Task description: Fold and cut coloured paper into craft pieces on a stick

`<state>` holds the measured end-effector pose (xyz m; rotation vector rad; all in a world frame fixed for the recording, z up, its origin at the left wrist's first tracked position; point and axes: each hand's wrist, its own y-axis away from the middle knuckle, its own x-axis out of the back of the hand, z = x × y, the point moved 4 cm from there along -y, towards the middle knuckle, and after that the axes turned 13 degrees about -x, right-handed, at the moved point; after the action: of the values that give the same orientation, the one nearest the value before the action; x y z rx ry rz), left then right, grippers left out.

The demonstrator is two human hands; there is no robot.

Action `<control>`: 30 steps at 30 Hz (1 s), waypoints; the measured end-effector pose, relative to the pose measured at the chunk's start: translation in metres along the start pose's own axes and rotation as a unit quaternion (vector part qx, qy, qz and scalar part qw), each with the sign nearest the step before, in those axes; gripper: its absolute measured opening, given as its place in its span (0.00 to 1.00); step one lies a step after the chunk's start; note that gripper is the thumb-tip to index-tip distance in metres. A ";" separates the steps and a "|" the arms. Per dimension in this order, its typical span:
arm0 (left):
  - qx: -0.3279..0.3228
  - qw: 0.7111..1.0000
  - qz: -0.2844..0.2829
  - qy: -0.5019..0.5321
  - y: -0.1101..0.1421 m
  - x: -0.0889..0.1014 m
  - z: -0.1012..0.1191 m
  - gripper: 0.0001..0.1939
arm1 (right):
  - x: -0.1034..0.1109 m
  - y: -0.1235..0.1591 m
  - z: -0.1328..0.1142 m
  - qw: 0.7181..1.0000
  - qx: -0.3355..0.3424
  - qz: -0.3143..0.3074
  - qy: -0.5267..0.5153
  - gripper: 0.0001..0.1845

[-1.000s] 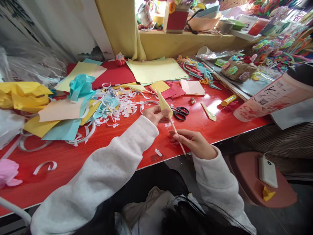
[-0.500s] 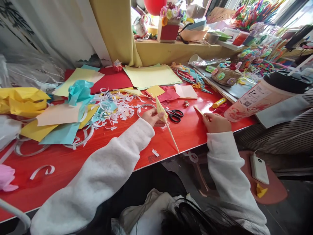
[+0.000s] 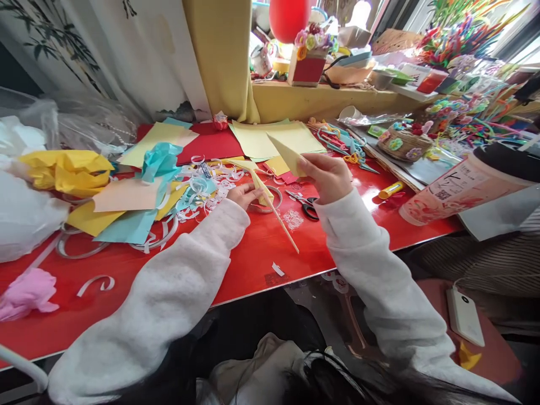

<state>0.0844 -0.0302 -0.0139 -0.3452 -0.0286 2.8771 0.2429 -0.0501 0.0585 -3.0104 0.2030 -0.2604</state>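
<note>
My left hand (image 3: pixel 241 197) is closed on a thin pale stick (image 3: pixel 285 229) with a yellow folded paper piece (image 3: pixel 262 191) at its upper end. The stick slants down to the right above the red table. Held in my right hand (image 3: pixel 331 173) is a pointed pale yellow paper piece (image 3: pixel 283 151), its tip aimed up and left. Behind the stick lies a roll of tape (image 3: pixel 278 198). Black-handled scissors (image 3: pixel 310 209) rest just below my right hand, partly covered by it.
White paper curls (image 3: pixel 198 194) and crumpled blue tissue (image 3: pixel 160 162) are heaped on the left. Yellow sheets (image 3: pixel 270 134) lie at the back. A glue stick (image 3: pixel 391 190) and a large cup (image 3: pixel 447 191) stand or lie to the right. The red table (image 3: pixel 236 270) has a near edge.
My right hand has moved left and up, from the right side of the table to near my left hand, and its paper piece now shows its broad side. The view has shifted slightly.
</note>
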 end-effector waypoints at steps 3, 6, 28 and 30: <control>-0.014 1.000 0.019 -0.013 -0.002 0.021 0.004 0.15 | -0.031 -0.020 0.005 0.996 -0.043 -0.063 -0.050 0.18; -0.086 0.995 0.045 -0.028 -0.004 0.038 0.011 0.32 | -0.056 -0.025 0.020 0.989 -0.073 -0.088 -0.096 0.18; -0.205 0.973 0.022 -0.100 -0.001 0.041 0.023 0.15 | -0.062 -0.011 0.040 0.966 -0.146 -0.118 -0.177 0.20; -0.210 0.973 0.035 -0.094 -0.002 0.044 0.025 0.15 | -0.060 -0.012 0.039 0.970 -0.142 -0.112 -0.161 0.21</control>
<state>0.0372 -0.0171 0.0000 -0.1468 -0.6768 2.9451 0.1922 -0.0262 0.0123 -3.2978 -0.1437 0.2659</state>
